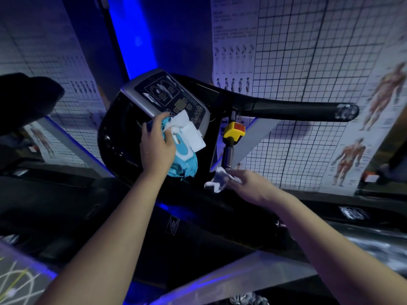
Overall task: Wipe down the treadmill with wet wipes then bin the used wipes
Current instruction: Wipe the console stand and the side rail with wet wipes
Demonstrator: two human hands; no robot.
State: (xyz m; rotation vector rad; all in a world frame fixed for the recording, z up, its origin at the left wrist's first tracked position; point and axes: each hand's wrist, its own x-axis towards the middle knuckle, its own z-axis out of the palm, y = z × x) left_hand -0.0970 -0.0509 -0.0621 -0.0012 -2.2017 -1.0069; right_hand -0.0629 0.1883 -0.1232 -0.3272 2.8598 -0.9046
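Two hands shown: right hand (pixel 251 186) pinches a crumpled wipe (pixel 220 180) just below the yellow stop switch (pixel 234 130); left hand (pixel 157 146) grips the blue wipe pack (pixel 185 164), flap open, against the treadmill console's (pixel 174 95) lower edge.

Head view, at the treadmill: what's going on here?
A person is at the treadmill console. The left hand grips a blue wipes pack, its white flap open, against the console's lower edge. The right hand pinches a crumpled white wipe near the lower end of the bar under the yellow switch. No bin is in view.
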